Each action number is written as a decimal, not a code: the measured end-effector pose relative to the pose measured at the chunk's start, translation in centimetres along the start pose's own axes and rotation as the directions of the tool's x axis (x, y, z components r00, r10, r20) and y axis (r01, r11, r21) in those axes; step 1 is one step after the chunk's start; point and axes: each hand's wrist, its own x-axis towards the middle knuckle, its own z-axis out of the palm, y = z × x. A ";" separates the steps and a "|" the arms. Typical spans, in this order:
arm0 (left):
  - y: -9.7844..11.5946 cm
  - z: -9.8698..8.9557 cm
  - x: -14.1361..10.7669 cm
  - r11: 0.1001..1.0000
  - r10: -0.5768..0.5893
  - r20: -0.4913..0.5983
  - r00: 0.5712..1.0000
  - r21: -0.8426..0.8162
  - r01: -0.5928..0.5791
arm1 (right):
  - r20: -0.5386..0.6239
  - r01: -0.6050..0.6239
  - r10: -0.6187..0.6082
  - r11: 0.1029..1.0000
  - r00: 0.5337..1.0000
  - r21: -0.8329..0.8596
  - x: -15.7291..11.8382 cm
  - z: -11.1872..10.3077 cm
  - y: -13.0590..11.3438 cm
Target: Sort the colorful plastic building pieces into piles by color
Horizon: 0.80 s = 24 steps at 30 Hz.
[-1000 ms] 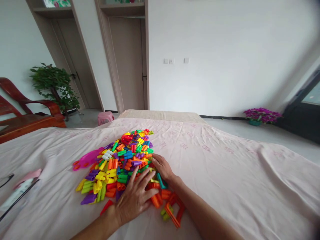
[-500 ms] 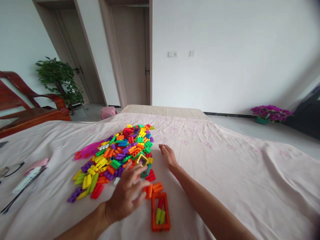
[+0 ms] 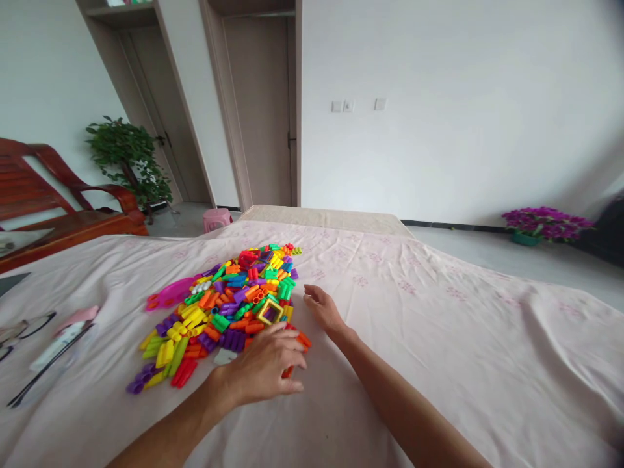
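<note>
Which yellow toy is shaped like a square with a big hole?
The yellow square frame, just beyond the left hand. Its big square opening sets it apart; the other clearly visible yellow pieces look mostly like joined tubes.

Bare left forearm (image 3: 178, 422) toward seven o'clock, narrowing at an uncovered wrist (image 3: 224, 385), bare left hand (image 3: 263, 367) with slim fingers (image 3: 284, 344), bare right forearm (image 3: 392, 396) toward five o'clock, bare right hand (image 3: 325, 313)
</note>
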 end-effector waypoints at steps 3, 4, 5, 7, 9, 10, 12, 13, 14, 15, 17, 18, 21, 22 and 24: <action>-0.5 -3.7 1.6 0.933 -0.269 -0.181 0.946 -0.293 0.209 | 0.047 0.067 -0.065 0.997 0.997 -0.034 0.4 0.8 -0.6; -1.3 -4.5 2.0 0.885 -0.375 -0.333 0.865 -0.407 0.227 | 0.060 0.110 -0.105 0.991 0.993 -0.072 0.5 1.1 -0.9; -2.5 -5.1 2.3 0.835 -0.483 -0.488 0.727 -0.507 0.214 | 0.072 0.162 -0.154 0.979 0.985 -0.123 0.6 1.4 -1.2; -5.4 -5.5 2.4 0.783 -0.613 -0.693 0.379 -0.598 0.174 | 0.095 0.262 -0.246 0.934 0.965 -0.245 0.7 1.9 -2.0; -8.3 -5.1 2.0 0.791 -0.607 -0.765 0.216 -0.556 0.254 | 0.100 0.308 -0.292 0.885 0.951 -0.349 0.8 2.4 -2.5; -9.5 -4.9 1.7 0.796 -0.587 -0.782 0.210 -0.510 0.325 | 0.094 0.313 -0.301 0.869 0.949 -0.382 0.9 2.5 -2.6; -11.3 -4.4 1.0 0.786 -0.569 -0.782 0.254 -0.425 0.449 | 0.063 0.311 -0.313 0.859 0.948 -0.406 1.1 2.5 -2.4; -11.9 -4.3 0.7 0.773 -0.578 -0.767 0.277 -0.406 0.488 | 0.036 0.304 -0.317 0.865 0.948 -0.400 1.3 2.2 -2.1; -12.4 -4.2 0.4 0.758 -0.594 -0.747 0.298 -0.397 0.518 | -0.001 0.289 -0.314 0.876 0.949 -0.386 1.4 1.7 -1.7; -12.9 -4.2 0.1 0.746 -0.611 -0.721 0.327 -0.387 0.542 | -0.043 0.261 -0.297 0.894 0.954 -0.365 1.6 0.8 -1.3; -13.6 -4.3 -0.2 0.736 -0.630 -0.666 0.399 -0.349 0.581 | -0.129 0.174 -0.223 0.933 0.966 -0.315 2.0 -1.6 -0.1; -13.9 -4.4 -0.3 0.737 -0.631 -0.643 0.434 -0.322 0.595 | -0.169 0.124 -0.180 0.947 0.969 -0.296 2.2 -3.3 0.5; -14.7 -4.4 -0.5 0.736 -0.624 -0.616 0.480 -0.259 0.625 | -0.298 -0.022 -0.078 0.948 0.951 -0.318 2.2 -8.9 2.3; -14.9 -4.3 -0.5 0.732 -0.622 -0.618 0.481 -0.242 0.637 | -0.343 -0.072 -0.055 0.935 0.938 -0.346 2.0 -10.8 2.9; -15.0 -4.2 -0.6 0.712 -0.632 -0.613 0.475 -0.217 0.668 | -0.412 -0.171 -0.012 0.898 0.911 -0.406 1.3 -14.0 3.7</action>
